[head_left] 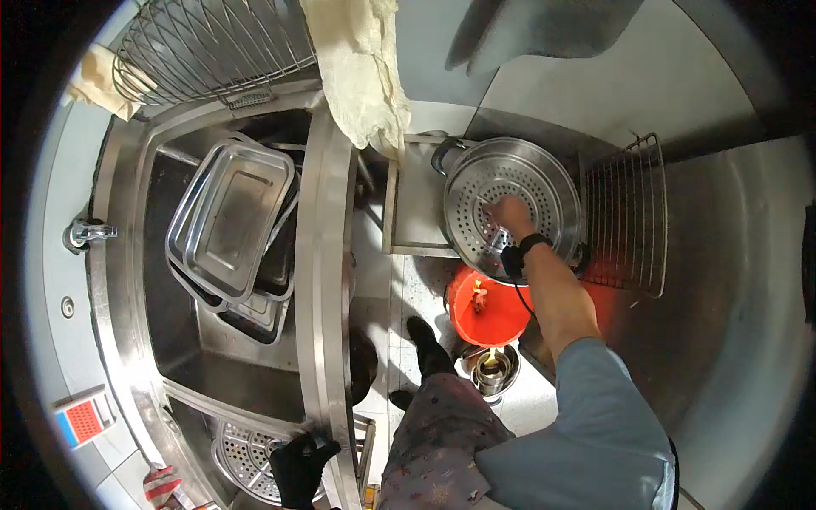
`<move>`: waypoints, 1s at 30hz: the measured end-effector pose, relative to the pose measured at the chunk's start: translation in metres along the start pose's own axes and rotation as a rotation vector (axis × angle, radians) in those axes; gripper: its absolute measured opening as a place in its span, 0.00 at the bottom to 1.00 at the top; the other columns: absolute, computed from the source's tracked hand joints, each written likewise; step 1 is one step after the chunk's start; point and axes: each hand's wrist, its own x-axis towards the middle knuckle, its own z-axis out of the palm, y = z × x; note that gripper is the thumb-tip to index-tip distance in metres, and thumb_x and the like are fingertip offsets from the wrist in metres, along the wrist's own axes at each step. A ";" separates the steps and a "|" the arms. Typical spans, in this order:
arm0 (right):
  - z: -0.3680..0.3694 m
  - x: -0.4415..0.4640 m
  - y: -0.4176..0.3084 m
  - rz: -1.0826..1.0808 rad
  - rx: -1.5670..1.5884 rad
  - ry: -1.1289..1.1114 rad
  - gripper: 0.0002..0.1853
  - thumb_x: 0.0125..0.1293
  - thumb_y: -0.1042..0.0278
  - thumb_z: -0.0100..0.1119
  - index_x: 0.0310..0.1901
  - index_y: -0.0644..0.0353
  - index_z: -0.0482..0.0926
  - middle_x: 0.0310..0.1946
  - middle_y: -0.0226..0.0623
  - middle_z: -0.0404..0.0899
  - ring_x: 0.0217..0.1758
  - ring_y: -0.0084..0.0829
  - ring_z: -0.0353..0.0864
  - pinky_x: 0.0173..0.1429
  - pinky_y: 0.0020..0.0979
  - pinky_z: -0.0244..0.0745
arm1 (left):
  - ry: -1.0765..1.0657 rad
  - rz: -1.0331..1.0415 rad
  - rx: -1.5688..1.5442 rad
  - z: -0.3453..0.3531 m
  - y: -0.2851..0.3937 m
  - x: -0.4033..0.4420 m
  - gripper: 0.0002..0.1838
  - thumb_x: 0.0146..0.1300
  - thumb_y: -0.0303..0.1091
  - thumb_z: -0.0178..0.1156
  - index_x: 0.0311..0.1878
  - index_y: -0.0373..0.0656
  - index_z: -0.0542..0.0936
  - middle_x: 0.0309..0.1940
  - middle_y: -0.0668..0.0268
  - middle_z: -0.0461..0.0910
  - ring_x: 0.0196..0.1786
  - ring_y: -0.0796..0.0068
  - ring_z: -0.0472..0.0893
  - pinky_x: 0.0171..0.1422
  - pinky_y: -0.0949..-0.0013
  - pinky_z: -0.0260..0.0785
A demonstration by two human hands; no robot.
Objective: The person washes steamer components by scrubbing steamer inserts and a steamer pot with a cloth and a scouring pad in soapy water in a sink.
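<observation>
My bare right hand (510, 214), with a dark band at the wrist, reaches into a round metal steamer (552, 174) with black side handles. Its fingers are curled at the middle of the perforated steamer tray (476, 191); the fingertips are partly hidden. My left hand (299, 469), in a black glove, is at the front rim of the sink (327, 340). Those fingers are bent, and what they hold, if anything, cannot be made out. Beside and below the glove lies another perforated round metal tray (246, 450) in the smaller basin.
Several rectangular metal pans (238, 217) are stacked in the large basin. A tap (89, 232) is at left. Above hang a wire basket (212, 47) and a pale cloth (357, 68). A wire rack (633, 217) leans right; a red bucket (493, 319) and metal pots (491, 374) stand on the floor.
</observation>
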 end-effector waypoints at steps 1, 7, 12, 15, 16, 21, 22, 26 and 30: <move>-0.005 -0.001 -0.004 0.049 0.045 -0.003 0.29 0.62 0.37 0.65 0.44 0.62 0.89 0.48 0.55 0.87 0.53 0.54 0.87 0.59 0.47 0.80 | 0.037 0.053 0.000 0.006 -0.006 -0.001 0.19 0.53 0.51 0.74 0.37 0.45 0.91 0.35 0.58 0.89 0.33 0.59 0.87 0.39 0.60 0.77; -0.009 0.003 -0.012 0.047 0.011 -0.017 0.29 0.63 0.38 0.64 0.45 0.61 0.89 0.47 0.55 0.88 0.51 0.54 0.88 0.58 0.48 0.81 | -0.144 -0.081 0.144 -0.008 -0.003 0.002 0.14 0.55 0.49 0.73 0.36 0.50 0.92 0.34 0.62 0.90 0.31 0.62 0.87 0.36 0.61 0.77; 0.024 0.023 0.022 -0.175 0.037 -0.068 0.28 0.66 0.38 0.61 0.42 0.61 0.89 0.44 0.54 0.88 0.46 0.52 0.89 0.53 0.47 0.82 | -0.123 -0.064 0.161 -0.006 -0.005 0.002 0.13 0.57 0.49 0.71 0.38 0.53 0.92 0.34 0.64 0.90 0.31 0.65 0.87 0.35 0.61 0.78; -0.003 -0.051 -0.002 -0.440 -0.034 -0.082 0.29 0.70 0.38 0.56 0.43 0.60 0.88 0.40 0.51 0.88 0.42 0.51 0.89 0.50 0.48 0.82 | -0.066 -0.015 0.073 -0.003 -0.007 0.003 0.13 0.57 0.50 0.70 0.40 0.55 0.92 0.35 0.66 0.90 0.31 0.66 0.87 0.35 0.61 0.78; -0.019 -0.092 -0.020 -0.452 -0.045 -0.097 0.29 0.71 0.37 0.55 0.44 0.60 0.88 0.39 0.51 0.88 0.42 0.51 0.89 0.50 0.48 0.82 | -0.081 0.045 0.119 -0.003 -0.009 0.004 0.13 0.57 0.49 0.70 0.41 0.56 0.92 0.35 0.67 0.90 0.31 0.66 0.87 0.35 0.61 0.78; -0.015 -0.151 -0.009 -0.439 -0.058 -0.106 0.34 0.68 0.31 0.55 0.45 0.59 0.87 0.38 0.51 0.87 0.45 0.51 0.88 0.51 0.49 0.81 | -0.076 0.075 0.140 -0.013 0.005 0.005 0.12 0.56 0.49 0.70 0.41 0.58 0.92 0.36 0.68 0.90 0.31 0.68 0.87 0.34 0.62 0.78; -0.017 -0.158 -0.007 -0.415 0.022 -0.139 0.32 0.67 0.33 0.58 0.43 0.61 0.86 0.38 0.51 0.87 0.45 0.52 0.88 0.51 0.49 0.81 | 0.011 0.136 0.150 -0.009 0.004 0.006 0.12 0.55 0.50 0.72 0.34 0.55 0.91 0.29 0.66 0.87 0.27 0.67 0.85 0.32 0.62 0.75; 0.000 -0.184 0.006 -0.558 -0.138 -0.081 0.25 0.66 0.43 0.63 0.41 0.63 0.86 0.38 0.52 0.87 0.45 0.51 0.88 0.49 0.49 0.81 | 0.142 0.329 0.263 0.001 -0.004 0.002 0.08 0.57 0.48 0.73 0.30 0.57 0.91 0.28 0.67 0.88 0.25 0.66 0.85 0.29 0.63 0.73; 0.047 -0.168 0.024 -0.578 -0.299 0.042 0.16 0.65 0.54 0.63 0.39 0.61 0.85 0.35 0.51 0.87 0.42 0.51 0.88 0.46 0.49 0.81 | 0.068 0.119 -0.002 0.000 -0.009 -0.007 0.04 0.61 0.42 0.69 0.37 0.61 0.92 0.34 0.70 0.90 0.30 0.67 0.87 0.32 0.63 0.77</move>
